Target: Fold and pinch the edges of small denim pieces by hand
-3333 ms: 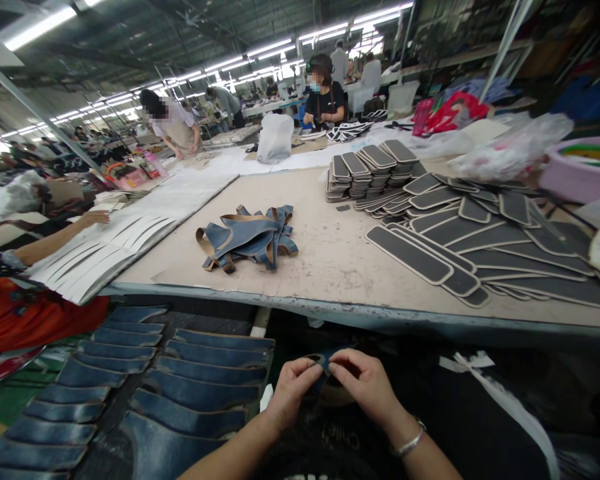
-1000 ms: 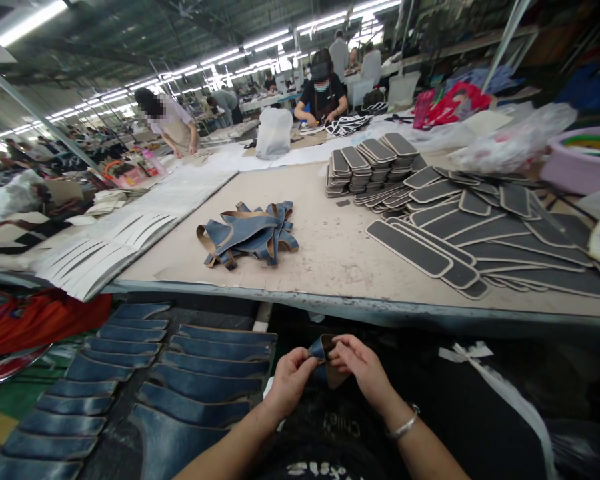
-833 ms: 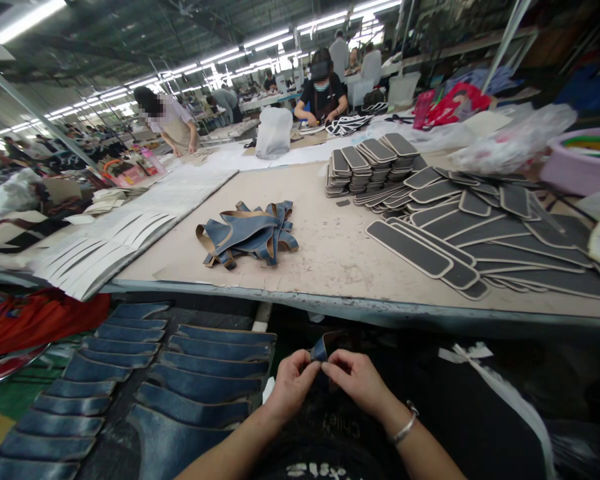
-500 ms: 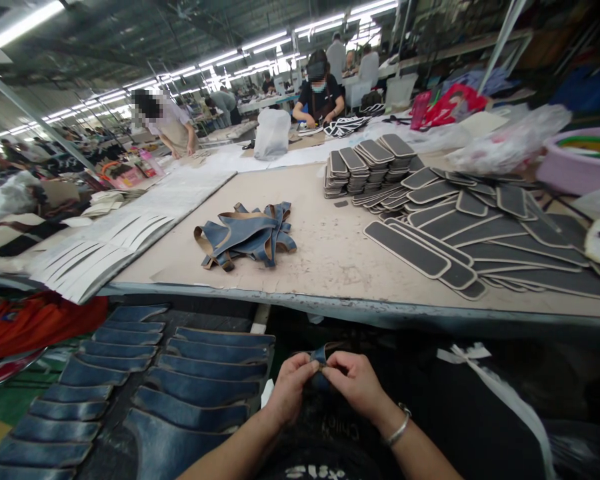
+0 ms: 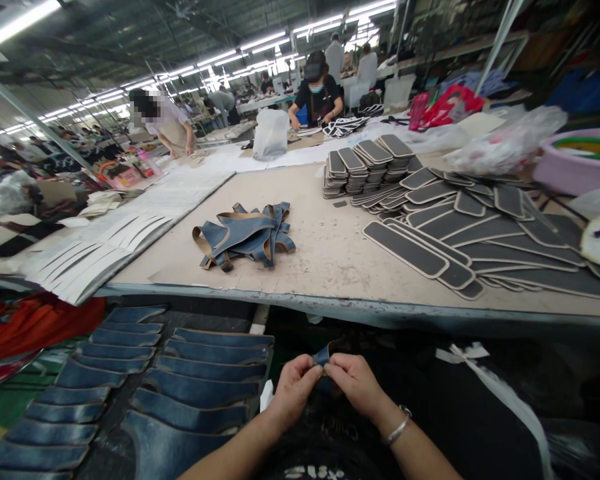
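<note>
Panels (image 5: 485,233) and straps (image 5: 247,230) lie beyond blue strip (image 5: 323,355).

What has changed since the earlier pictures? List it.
The co-worker's forearm over the white strips has drawn back leftward out of view. The right hand, a little apart from the left hand a second ago, has moved in beside it. Both still pinch the blue strip. The blue pile and dark panels stayed put.

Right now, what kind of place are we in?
It looks like a factory workshop, maybe for leather goods: there are cut blue strips and stacked dark panels on the big table, and people bent over their work under tube lights.
</note>
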Action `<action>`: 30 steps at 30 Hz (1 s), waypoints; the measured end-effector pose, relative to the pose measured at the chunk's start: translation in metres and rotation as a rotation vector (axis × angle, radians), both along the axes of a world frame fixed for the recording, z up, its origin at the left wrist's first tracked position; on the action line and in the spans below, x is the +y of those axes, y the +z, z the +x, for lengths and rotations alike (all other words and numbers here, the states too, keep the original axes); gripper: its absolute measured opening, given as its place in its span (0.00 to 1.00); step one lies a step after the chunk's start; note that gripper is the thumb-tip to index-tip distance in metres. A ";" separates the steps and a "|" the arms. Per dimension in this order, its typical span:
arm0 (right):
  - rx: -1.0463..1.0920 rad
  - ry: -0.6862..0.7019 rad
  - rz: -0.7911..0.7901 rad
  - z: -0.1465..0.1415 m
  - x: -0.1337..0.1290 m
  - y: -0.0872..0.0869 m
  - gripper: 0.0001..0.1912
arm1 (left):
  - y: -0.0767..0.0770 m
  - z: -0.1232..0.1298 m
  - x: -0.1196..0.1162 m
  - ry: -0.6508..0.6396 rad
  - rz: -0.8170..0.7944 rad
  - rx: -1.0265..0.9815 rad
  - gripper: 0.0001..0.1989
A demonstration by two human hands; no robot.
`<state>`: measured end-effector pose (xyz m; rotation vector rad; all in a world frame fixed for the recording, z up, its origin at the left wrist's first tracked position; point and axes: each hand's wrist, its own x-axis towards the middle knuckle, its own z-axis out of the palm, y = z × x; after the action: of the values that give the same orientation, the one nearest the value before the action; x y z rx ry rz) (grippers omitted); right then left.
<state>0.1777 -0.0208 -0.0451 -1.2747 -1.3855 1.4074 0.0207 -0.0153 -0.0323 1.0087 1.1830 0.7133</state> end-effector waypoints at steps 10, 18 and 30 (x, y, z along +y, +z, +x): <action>0.095 -0.058 0.007 -0.009 0.003 -0.003 0.16 | -0.002 0.003 -0.001 0.042 -0.057 -0.245 0.17; 0.178 -0.056 -0.029 -0.005 0.001 -0.002 0.18 | 0.002 0.000 0.006 -0.059 -0.089 -0.162 0.15; 0.589 0.216 -0.312 0.005 0.001 -0.001 0.11 | 0.021 0.002 0.002 -0.088 0.128 0.050 0.15</action>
<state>0.1831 -0.0202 -0.0466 -0.7956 -0.9385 2.0066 0.0231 -0.0137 -0.0117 1.1841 1.1401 0.7041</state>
